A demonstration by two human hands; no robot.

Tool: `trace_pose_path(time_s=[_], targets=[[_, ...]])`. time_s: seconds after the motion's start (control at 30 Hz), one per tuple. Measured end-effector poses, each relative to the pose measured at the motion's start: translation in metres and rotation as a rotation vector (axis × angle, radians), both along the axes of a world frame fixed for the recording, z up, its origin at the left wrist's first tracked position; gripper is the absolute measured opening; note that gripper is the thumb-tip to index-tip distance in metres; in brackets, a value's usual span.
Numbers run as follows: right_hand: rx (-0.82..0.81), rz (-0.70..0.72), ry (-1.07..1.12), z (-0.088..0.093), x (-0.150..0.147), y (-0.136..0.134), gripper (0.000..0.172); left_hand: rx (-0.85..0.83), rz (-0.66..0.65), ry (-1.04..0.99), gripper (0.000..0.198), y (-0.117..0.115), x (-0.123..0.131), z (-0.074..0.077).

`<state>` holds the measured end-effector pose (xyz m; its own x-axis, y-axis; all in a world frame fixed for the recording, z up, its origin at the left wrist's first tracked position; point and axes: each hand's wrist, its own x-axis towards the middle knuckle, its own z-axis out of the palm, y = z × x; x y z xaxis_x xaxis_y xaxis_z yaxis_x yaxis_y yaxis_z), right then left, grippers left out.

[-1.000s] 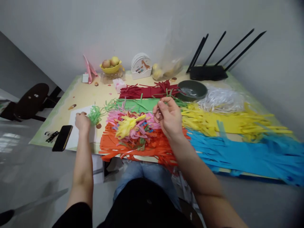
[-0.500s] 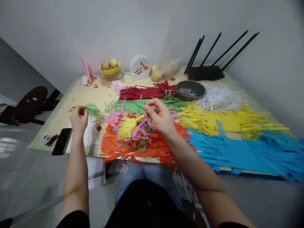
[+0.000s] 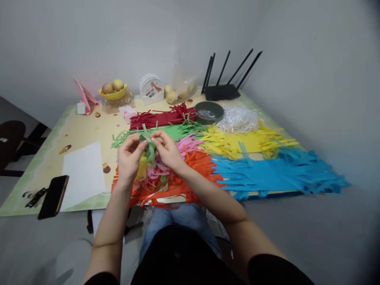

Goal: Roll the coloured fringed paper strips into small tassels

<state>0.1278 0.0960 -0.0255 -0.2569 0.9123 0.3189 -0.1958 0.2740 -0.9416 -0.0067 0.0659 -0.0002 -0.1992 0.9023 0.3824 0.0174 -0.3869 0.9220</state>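
Note:
Between my two hands, above the piled strips, is a green tassel of fringed paper (image 3: pixel 151 152). My left hand (image 3: pixel 129 156) pinches it from the left, thumb against fingers. On the other side my right hand (image 3: pixel 168 150) grips it with thumb and fingertips. Below them a yellow tassel (image 3: pixel 141 168) and loose pink strips (image 3: pixel 157 172) lie on an orange fringed sheet (image 3: pixel 196 168). Behind the hands stretch a green fringed sheet (image 3: pixel 175 132) and a dark red one (image 3: pixel 169 117). Yellow (image 3: pixel 246 141) and blue (image 3: pixel 261 170) fringed sheets spread to the right.
A phone (image 3: pixel 53 196) and white paper (image 3: pixel 84 174) lie at the left. Along the back stand a pink stand (image 3: pixel 84 97), a yellow fruit basket (image 3: pixel 114 95), a white coaster holder (image 3: pixel 152 93) and a black router (image 3: pixel 222 92). A dark bowl (image 3: pixel 209 111) sits beside white strips (image 3: pixel 239 118).
My left hand has brought the green tassel rightward from over the white paper to meet my right hand. The view has shifted, and the paper is now uncovered.

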Motion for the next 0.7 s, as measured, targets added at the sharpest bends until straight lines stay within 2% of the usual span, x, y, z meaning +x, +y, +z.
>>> trace_pose_path(time_s=[0.07, 0.17, 0.2, 0.3, 0.43, 0.7], targets=[[0.026, -0.055, -0.021, 0.005, 0.012, -0.001, 0.028, -0.005, 0.054, -0.006, 0.013, 0.000, -0.003, 0.000], [0.142, -0.237, -0.095, 0.018, 0.029, -0.008, 0.024, -0.045, 0.155, 0.041, 0.020, -0.003, -0.007, 0.003], [0.181, -0.257, -0.127, 0.022, 0.032, -0.013, 0.023, -0.036, 0.192, 0.078, 0.022, -0.005, -0.008, 0.003], [0.246, -0.173, -0.222, 0.031, 0.033, -0.027, 0.021, 0.021, 0.255, 0.194, 0.024, -0.009, -0.008, 0.005], [0.247, -0.119, -0.288, 0.031, 0.026, -0.036, 0.020, 0.023, 0.247, 0.272, 0.026, -0.015, -0.005, 0.006], [0.164, -0.104, -0.254, 0.031, 0.026, -0.034, 0.020, -0.005, 0.238, 0.233, 0.025, -0.017, 0.000, 0.009]])
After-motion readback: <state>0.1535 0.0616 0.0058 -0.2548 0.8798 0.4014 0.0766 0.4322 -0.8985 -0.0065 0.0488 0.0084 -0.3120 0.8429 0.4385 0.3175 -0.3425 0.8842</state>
